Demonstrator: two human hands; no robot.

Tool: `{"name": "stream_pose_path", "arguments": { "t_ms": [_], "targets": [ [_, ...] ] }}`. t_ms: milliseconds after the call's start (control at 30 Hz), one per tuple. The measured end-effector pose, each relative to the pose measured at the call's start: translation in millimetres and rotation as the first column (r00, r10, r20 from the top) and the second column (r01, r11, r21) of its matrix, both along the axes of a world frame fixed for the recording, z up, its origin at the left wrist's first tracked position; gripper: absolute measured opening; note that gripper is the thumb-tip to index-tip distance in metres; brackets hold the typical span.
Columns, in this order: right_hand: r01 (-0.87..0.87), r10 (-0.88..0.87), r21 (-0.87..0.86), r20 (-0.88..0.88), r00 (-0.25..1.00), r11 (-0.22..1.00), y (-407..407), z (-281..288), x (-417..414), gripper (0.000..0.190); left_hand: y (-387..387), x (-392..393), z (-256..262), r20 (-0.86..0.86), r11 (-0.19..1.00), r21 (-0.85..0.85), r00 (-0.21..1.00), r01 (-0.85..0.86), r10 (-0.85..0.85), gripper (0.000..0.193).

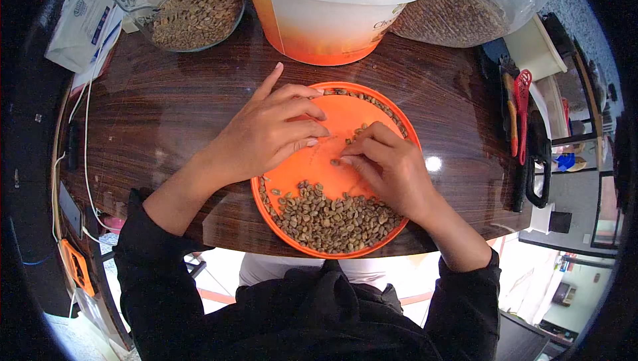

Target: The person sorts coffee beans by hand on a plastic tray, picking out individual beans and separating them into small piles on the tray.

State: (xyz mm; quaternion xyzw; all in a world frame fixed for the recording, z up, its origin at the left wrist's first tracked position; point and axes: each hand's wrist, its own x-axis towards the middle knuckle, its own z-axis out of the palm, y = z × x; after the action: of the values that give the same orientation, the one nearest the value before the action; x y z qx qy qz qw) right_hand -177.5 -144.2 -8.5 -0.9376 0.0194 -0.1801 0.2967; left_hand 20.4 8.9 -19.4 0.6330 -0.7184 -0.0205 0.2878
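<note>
An orange round plastic lid (304, 166) lies on a dark wooden table. Coffee beans (334, 221) are heaped along its near side, and more of them line the groove of the rim. My left hand (279, 126) rests over the lid's far left part with its fingers spread and nothing held. Over the right part is my right hand (389, 166), thumb and forefinger brought together beside a single bean (335, 162); whether they pinch a bean cannot be made out. A few beans lie beyond its fingers, partly covered by them.
Behind the lid stands a white and orange plastic bucket (324, 27). A glass bowl of beans (194, 17) is at the back left, a clear plastic bag of beans (448, 12) at the back right. Red slotted utensil (522, 106) lies right; white cables (88, 136) run left.
</note>
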Motion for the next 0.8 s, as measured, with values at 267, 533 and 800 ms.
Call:
{"name": "stream_pose_path", "arguments": {
  "t_ms": [267,533,800],
  "targets": [
    [-0.005,0.016,0.125,-0.081,0.997,0.992,-9,12,-4,0.010,0,0,1,0.002,1.000,0.003,1.000,0.003,-0.003,0.015],
    [-0.227,0.289,0.249,-0.256,0.922,0.942,-12,17,-10,0.015,0,0,0,-0.003,1.000,0.001,1.000,0.005,-0.005,0.015],
    [-0.247,0.313,0.247,-0.278,0.908,0.937,-12,17,-11,0.015,0,1,-2,0.001,1.000,-0.007,1.000,0.003,-0.003,0.015]
  ]
}}
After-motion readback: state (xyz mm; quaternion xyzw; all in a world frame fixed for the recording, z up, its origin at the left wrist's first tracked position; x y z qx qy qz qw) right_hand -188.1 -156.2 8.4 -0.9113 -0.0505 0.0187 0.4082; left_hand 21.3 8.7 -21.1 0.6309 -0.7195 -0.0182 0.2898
